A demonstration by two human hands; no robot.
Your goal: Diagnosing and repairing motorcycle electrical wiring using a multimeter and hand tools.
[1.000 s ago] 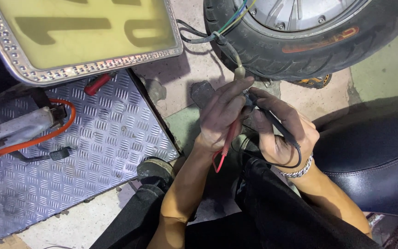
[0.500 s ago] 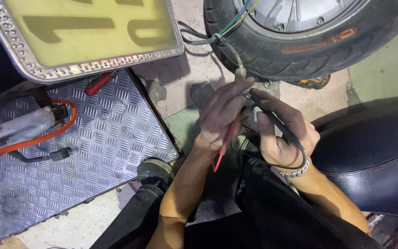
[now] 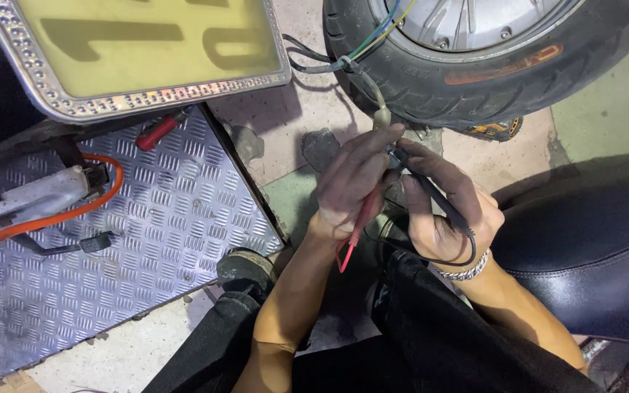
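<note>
My left hand grips a red test probe whose body runs down under the palm, its red lead looping below. My right hand holds a black test probe, its black lead curving around the wrist beside a silver bracelet. Both probe tips meet at a small connector on the end of a wire bundle with blue, green and yellow strands. The bundle comes out of a wheel hub set in a black tyre. The contact point itself is hidden by my fingers.
A yellow plate with a studded chrome frame hangs at top left over a checker-plate metal ramp. On the ramp lie a red-handled tool, an orange cable and a foot pedal. A black scooter seat is at right.
Both hands stay at the connector with only a slight shift. The probes and wires keep the same positions.
</note>
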